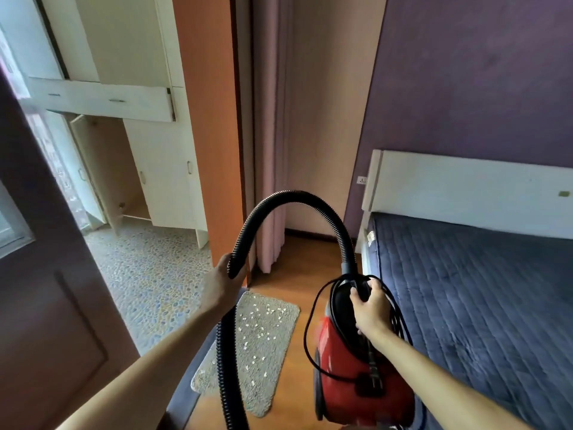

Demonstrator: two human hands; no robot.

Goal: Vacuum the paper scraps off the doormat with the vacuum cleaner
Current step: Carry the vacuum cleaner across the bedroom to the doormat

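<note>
A grey shaggy doormat (263, 346) lies on the wooden floor below me, strewn with several small white paper scraps (257, 324). My right hand (370, 308) grips the top handle of a red canister vacuum cleaner (344, 380), which hangs above the floor to the right of the mat, with loops of black power cord (310, 346) dangling around it. My left hand (221, 283) is closed on the black ribbed hose (291, 197), which arches up from the vacuum and drops past the mat's left side. The hose's far end runs out of view.
A bed with a blue quilted cover (483, 305) and white headboard fills the right. A brown door (46, 305) stands open at left, leading to a pebble-patterned floor (148, 274) and white cupboards (161, 175). Pink curtains (269, 150) hang straight ahead. A wall socket (362, 180) sits by the headboard.
</note>
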